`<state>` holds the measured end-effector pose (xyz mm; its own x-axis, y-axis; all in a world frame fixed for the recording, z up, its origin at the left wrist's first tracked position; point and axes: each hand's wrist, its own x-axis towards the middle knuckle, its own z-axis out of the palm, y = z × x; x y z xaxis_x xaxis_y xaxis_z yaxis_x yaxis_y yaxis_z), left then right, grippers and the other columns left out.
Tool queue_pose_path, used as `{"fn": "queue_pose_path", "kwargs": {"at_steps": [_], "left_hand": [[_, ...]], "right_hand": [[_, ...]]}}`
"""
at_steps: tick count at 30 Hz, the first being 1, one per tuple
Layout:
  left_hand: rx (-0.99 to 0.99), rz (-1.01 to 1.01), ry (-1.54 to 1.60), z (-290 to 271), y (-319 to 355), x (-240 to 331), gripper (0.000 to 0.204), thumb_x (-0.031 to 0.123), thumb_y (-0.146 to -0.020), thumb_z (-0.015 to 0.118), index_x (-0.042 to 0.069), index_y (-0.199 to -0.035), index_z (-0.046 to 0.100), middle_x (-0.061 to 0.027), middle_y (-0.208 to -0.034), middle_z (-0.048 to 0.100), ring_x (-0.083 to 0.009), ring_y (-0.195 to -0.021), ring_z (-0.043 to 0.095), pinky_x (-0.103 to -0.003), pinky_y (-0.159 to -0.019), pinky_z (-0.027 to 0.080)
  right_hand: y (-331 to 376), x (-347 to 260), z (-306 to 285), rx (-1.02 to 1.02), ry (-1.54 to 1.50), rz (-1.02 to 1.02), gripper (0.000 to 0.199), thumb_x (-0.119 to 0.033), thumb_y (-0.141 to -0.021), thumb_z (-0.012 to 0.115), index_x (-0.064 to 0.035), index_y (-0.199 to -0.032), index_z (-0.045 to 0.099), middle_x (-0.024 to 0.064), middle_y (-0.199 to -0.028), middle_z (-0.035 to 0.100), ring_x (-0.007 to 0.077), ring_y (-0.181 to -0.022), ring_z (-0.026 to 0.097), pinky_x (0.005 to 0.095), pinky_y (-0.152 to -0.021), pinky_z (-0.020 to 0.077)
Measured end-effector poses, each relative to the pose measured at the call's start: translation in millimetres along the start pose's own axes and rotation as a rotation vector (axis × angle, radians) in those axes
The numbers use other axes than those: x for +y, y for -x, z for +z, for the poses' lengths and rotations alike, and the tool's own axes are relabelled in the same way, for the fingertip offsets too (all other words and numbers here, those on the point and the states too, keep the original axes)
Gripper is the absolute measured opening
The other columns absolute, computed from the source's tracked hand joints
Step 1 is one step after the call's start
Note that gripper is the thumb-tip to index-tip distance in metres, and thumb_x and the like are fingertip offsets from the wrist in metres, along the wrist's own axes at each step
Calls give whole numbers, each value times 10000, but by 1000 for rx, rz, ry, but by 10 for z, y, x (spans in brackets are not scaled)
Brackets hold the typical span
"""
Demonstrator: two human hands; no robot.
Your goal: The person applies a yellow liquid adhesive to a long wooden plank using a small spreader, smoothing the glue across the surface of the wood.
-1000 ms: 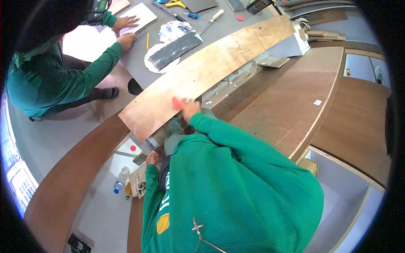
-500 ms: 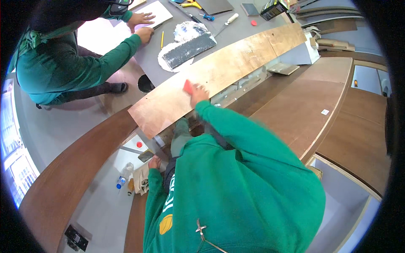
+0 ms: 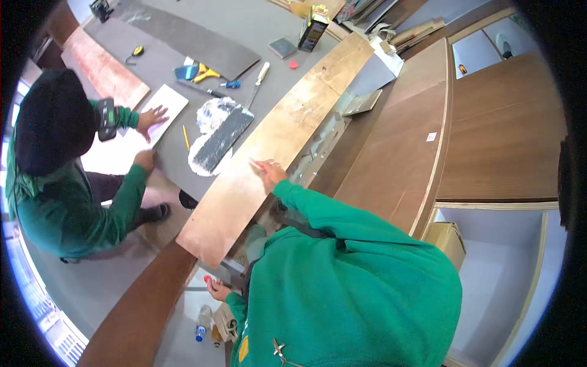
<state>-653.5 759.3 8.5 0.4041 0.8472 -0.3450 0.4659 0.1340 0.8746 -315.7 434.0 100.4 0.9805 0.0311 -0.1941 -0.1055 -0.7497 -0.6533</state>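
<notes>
My right hand is closed round a thin red scraper, whose edge meets the upper face of a long plywood board. Down by the board's near end, my left hand has its fingertips on a small red round cap and appears to pinch it; the grip is partly hidden. Beyond the board, a wide dark blade smeared with white filler lies on a white-coated sheet.
At the left a co-worker in green leans over white sheets. The grey table also bears a white-handled putty knife, a tape measure, a pencil and a black box. A plastic bottle lies below my left hand.
My view has turned, so the board looks steeper. My left hand has reached the red cap. My right hand still holds the scraper on the board, now tilted more edge-on.
</notes>
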Motion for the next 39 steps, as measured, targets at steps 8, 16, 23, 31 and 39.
{"fn": "queue_pose_path", "kwargs": {"at_steps": [8,16,23,31,39], "left_hand": [[-1,332,-90,1194,-1,939,326,91,-906,423,-62,-1144,586,-204,-1081,622,-287,-900,626,-344,-749,515],[-588,537,-53,3997,702,2062,230,33,-928,456,-64,-1095,580,-164,-1021,621,-236,-916,621,-328,-842,497],[-1087,721,-438,6573,2120,3300,242,74,-919,548,-14,-1141,586,-132,-1042,612,-173,-931,611,-283,-802,503],[-1084,664,-297,9683,2566,3765,846,245,-760,773,-15,-1400,286,-210,-1266,450,-267,-1068,548,-357,-898,488],[-579,720,-31,11349,2912,3754,1171,277,-517,914,-87,-1367,195,-247,-1301,371,-309,-1198,426,-391,-1029,365]], "right_hand": [[-556,1752,-911,525,-166,170,415,-101,-874,482,-103,-1283,551,178,-1071,617,333,-971,601,411,-896,453],[-1730,3384,-2231,598,-1344,382,319,-222,-895,570,-86,-1184,572,94,-1104,633,218,-919,622,410,-783,503],[-2456,3855,-3445,470,-1918,407,378,-344,-877,631,-98,-1157,562,70,-1051,634,216,-900,618,388,-697,512],[-2773,4616,-3815,663,-1758,629,404,-318,-883,633,-105,-1214,542,50,-1140,617,218,-1012,603,438,-773,505],[-2325,5186,-4129,902,-1717,662,383,-316,-897,616,-97,-1201,537,50,-1129,609,218,-987,602,397,-755,507]]}}
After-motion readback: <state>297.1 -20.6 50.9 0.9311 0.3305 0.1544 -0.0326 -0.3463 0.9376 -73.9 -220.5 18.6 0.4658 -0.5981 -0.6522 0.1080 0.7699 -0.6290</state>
